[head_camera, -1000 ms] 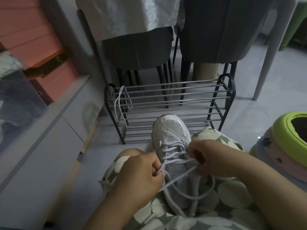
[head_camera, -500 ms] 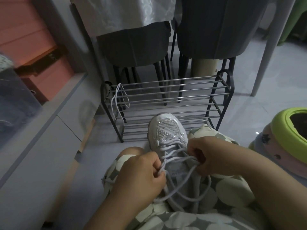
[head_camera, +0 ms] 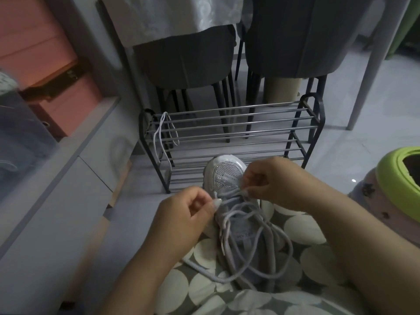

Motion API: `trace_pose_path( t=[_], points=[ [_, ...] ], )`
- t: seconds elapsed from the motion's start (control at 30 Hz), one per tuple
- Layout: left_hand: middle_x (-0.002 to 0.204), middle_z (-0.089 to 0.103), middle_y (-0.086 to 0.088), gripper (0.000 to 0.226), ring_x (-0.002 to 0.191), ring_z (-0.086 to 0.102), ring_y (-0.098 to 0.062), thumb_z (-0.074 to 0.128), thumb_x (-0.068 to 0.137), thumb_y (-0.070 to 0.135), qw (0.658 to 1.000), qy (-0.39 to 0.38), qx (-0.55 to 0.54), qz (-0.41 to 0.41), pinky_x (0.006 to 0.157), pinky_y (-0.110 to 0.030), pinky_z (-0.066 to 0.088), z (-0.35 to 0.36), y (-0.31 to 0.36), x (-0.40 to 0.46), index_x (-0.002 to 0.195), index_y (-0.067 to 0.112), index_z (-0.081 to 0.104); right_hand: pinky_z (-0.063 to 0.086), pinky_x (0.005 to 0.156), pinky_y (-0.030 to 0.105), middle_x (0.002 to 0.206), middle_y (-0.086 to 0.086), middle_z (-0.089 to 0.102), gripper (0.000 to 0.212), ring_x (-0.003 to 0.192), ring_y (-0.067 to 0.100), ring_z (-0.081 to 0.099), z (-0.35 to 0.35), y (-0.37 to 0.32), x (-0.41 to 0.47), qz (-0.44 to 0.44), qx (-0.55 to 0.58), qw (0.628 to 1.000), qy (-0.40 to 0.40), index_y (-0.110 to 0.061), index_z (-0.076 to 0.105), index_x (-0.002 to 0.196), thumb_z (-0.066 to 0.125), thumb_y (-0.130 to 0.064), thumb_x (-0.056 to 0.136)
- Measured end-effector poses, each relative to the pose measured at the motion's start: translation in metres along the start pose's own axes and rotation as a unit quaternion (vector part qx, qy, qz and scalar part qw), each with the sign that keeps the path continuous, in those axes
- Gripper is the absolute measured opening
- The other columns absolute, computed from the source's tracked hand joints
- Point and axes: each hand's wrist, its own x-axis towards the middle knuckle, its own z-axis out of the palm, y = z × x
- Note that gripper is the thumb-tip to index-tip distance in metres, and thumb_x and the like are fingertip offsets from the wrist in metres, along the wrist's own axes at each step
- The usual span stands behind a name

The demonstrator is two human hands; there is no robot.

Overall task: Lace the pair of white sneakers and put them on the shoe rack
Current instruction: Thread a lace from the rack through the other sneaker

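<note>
person seated on the floor, one white sneaker (head_camera: 229, 178) lying on the lap, toe pointing away toward the shoe rack (head_camera: 229, 137). lap covered in grey cloth with large pale dots (head_camera: 302, 226). left hand (head_camera: 181, 214) sits at the sneaker's left side near the lower eyelets, grip narrow, fingers curled in with thumb and forefinger pinching the lace (head_camera: 261, 246) there. right hand (head_camera: 272, 183) sits over the right side near the toe end of the lacing, grip also narrow, fingertips pinching a lace strand. rest of the lace runs back in loose loops over the tongue and onto the lap, one end trailing left on the cloth. shoe rack stands on the floor just beyond the toe, black frame, metal bars in two tiers; a second lace (head_camera: 162, 135) hangs over the top bars at its left end. behind it two dark chairs (head_camera: 186, 57) under a pale tablecloth (head_camera: 172, 17). grey cabinet (head_camera: 68, 178) to the left, green-rimmed tub (head_camera: 391, 176) to the right.
</note>
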Motion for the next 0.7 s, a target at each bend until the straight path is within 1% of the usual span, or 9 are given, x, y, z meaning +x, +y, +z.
trace_pose_path(
  t=[0.07, 0.1, 0.2, 0.27, 0.33, 0.4, 0.57, 0.63, 0.7],
  points=[
    [0.070, 0.064, 0.019, 0.007, 0.061, 0.058, 0.002, 0.071, 0.081, 0.036, 1.000, 0.013, 0.018, 0.014, 0.058, -0.014, 0.047, 0.003, 0.000, 0.008, 0.078, 0.032, 0.066, 0.039, 0.054, 0.009, 0.069, -0.016, 0.060, 0.013, 0.063, -0.003, 0.054, 0.007, -0.005, 0.002, -0.014, -0.042, 0.999, -0.009, -0.032, 0.063, 0.072, 0.073, -0.025, 0.078],
    [0.069, 0.064, 0.020, 0.007, 0.059, 0.055, 0.004, 0.073, 0.081, 0.033, 1.000, 0.003, 0.023, 0.018, 0.057, -0.014, 0.046, 0.006, 0.001, 0.011, 0.079, 0.033, 0.066, 0.037, 0.053, 0.009, 0.070, -0.016, 0.057, 0.012, 0.063, -0.002, 0.052, 0.009, -0.007, 0.003, -0.019, -0.068, 0.997, -0.014, -0.033, 0.063, 0.073, 0.071, -0.027, 0.079],
    [0.067, 0.063, 0.016, 0.009, 0.056, 0.055, -0.002, 0.073, 0.079, 0.041, 0.999, -0.030, 0.026, 0.017, 0.058, -0.035, 0.055, 0.016, -0.003, 0.017, 0.080, 0.035, 0.066, 0.042, 0.060, 0.018, 0.074, -0.015, 0.055, 0.005, 0.066, 0.003, 0.049, 0.012, -0.010, 0.005, -0.022, -0.111, 0.994, 0.012, -0.029, 0.066, 0.081, 0.069, -0.030, 0.079],
    [0.066, 0.063, 0.014, 0.013, 0.058, 0.059, -0.009, 0.071, 0.077, 0.048, 0.999, -0.034, 0.037, 0.007, 0.060, -0.042, 0.056, 0.020, -0.005, 0.020, 0.081, 0.038, 0.064, 0.044, 0.064, 0.023, 0.076, -0.014, 0.055, 0.008, 0.071, 0.006, 0.050, 0.013, -0.011, 0.007, -0.022, -0.121, 0.992, 0.029, -0.027, 0.067, 0.086, 0.069, -0.029, 0.079],
    [0.066, 0.063, 0.012, 0.014, 0.063, 0.062, -0.013, 0.070, 0.077, 0.049, 0.999, -0.031, 0.031, -0.003, 0.063, -0.045, 0.056, 0.022, -0.007, 0.023, 0.081, 0.038, 0.064, 0.044, 0.065, 0.025, 0.077, -0.012, 0.053, 0.008, 0.073, 0.009, 0.049, 0.013, -0.012, 0.009, -0.017, -0.135, 0.990, 0.023, -0.027, 0.065, 0.086, 0.068, -0.028, 0.079],
    [0.067, 0.064, 0.009, 0.010, 0.066, 0.063, -0.014, 0.071, 0.080, 0.043, 0.999, -0.029, 0.011, -0.014, 0.067, -0.046, 0.056, 0.023, -0.008, 0.024, 0.081, 0.035, 0.064, 0.043, 0.064, 0.026, 0.073, -0.011, 0.051, 0.007, 0.072, 0.010, 0.049, 0.011, -0.012, 0.010, -0.010, -0.149, 0.989, 0.012, -0.028, 0.060, 0.079, 0.067, -0.026, 0.078],
    [0.072, 0.068, -0.003, 0.010, 0.068, 0.063, -0.022, 0.067, 0.087, 0.028, 0.994, -0.026, -0.090, -0.050, 0.071, -0.049, 0.055, 0.027, -0.007, 0.021, 0.077, 0.025, 0.066, 0.041, 0.059, 0.026, 0.067, -0.011, 0.050, 0.017, 0.066, 0.009, 0.047, 0.011, -0.012, 0.009, -0.012, -0.131, 0.991, 0.023, -0.026, 0.053, 0.072, 0.069, -0.022, 0.074],
    [0.069, 0.067, -0.002, 0.012, 0.066, 0.061, -0.021, 0.066, 0.088, 0.025, 0.993, -0.018, -0.110, -0.048, 0.071, -0.048, 0.053, 0.028, -0.007, 0.020, 0.076, 0.023, 0.066, 0.040, 0.058, 0.025, 0.066, -0.012, 0.050, 0.017, 0.062, 0.006, 0.044, 0.013, -0.012, 0.008, -0.011, -0.131, 0.991, 0.016, -0.028, 0.053, 0.071, 0.069, -0.023, 0.074],
    [0.065, 0.064, 0.004, 0.014, 0.063, 0.058, -0.015, 0.066, 0.088, 0.025, 0.992, -0.018, -0.115, -0.041, 0.067, -0.044, 0.053, 0.030, -0.008, 0.019, 0.074, 0.025, 0.065, 0.040, 0.061, 0.025, 0.068, -0.012, 0.051, 0.010, 0.063, 0.005, 0.045, 0.014, -0.012, 0.009, -0.004, -0.146, 0.989, 0.008, -0.031, 0.059, 0.075, 0.068, -0.026, 0.077]
  ],
)
